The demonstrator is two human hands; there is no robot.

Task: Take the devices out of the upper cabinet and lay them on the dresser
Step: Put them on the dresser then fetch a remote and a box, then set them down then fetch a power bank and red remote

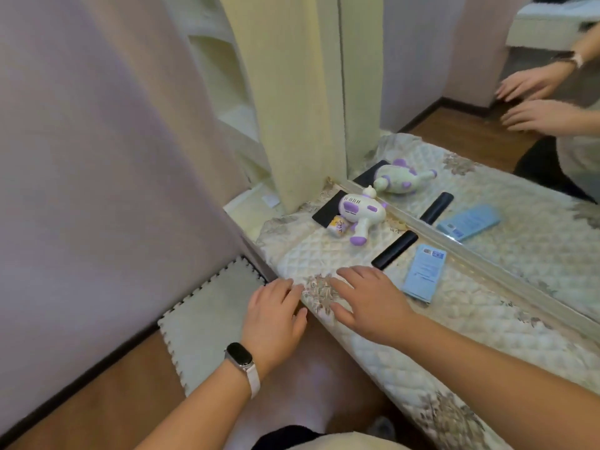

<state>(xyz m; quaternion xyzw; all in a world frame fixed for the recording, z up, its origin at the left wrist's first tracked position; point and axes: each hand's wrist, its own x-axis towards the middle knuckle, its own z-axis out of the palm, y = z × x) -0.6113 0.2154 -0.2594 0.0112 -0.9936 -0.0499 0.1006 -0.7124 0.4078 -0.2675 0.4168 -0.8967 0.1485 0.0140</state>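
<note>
Devices lie grouped on the quilted cream floral cover of the dresser (383, 362) at centre frame, beside the mirror (487, 131) that fills the upper right. White-and-purple plastic gun-shaped gadget (358, 216): rests on its side nearest the mirror's lower frame, its grip pointing toward the lower part of the frame. Small yellow-and-white printed box (338, 225): touching or just beside the gadget's left side. Flat black rectangular device (327, 211): partly under the gadget, at the dresser's far left corner. Slim black bar-shaped remote (394, 250): lies diagonally, right of the gadget. Pale blue flat rectangular pack with printed labels (423, 273): lies just right of the remote, apart from it. Left hand (276, 319), with a white-strapped smart band (242, 362) on the wrist: fingers spread and empty, fingertips at the dresser's front edge. Right hand (367, 300): palm down over the cover, fingers extended, gripping nothing. Grey interlocking foam mat (207, 319): on the wooden floor at lower left, against the pale lilac wall (97, 157). Both hands and all devices are reflected in the mirror.
</note>
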